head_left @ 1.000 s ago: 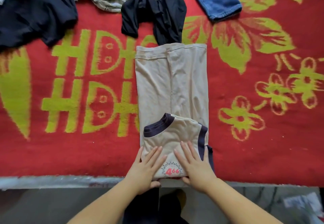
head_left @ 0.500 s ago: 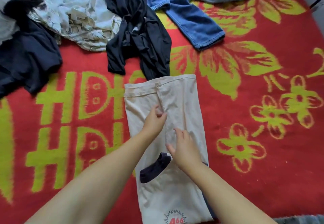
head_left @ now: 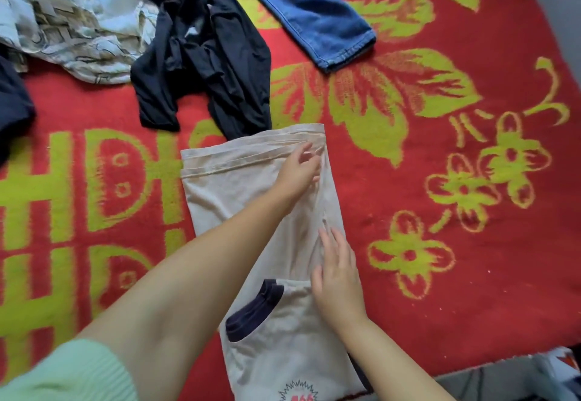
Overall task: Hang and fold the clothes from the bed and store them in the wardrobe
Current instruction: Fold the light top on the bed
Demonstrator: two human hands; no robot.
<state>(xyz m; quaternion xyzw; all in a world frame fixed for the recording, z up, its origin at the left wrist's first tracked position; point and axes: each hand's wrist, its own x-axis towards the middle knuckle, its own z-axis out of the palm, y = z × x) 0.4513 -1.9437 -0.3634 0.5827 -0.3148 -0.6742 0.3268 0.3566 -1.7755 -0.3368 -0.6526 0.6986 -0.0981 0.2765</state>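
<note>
One beige T-shirt lies folded lengthwise on the bed, dark collar nearest the viewer. Two hands work it. The left hand rests near the hem, fingers loosely bent, grip released. The right hand presses flat mid-shirt, grip released. Beyond the hem: one black garment touching it, one jeans leg, one patterned cloth, all crumpled. The blanket is red, pile-textured, with yellow-green flowers.
</note>
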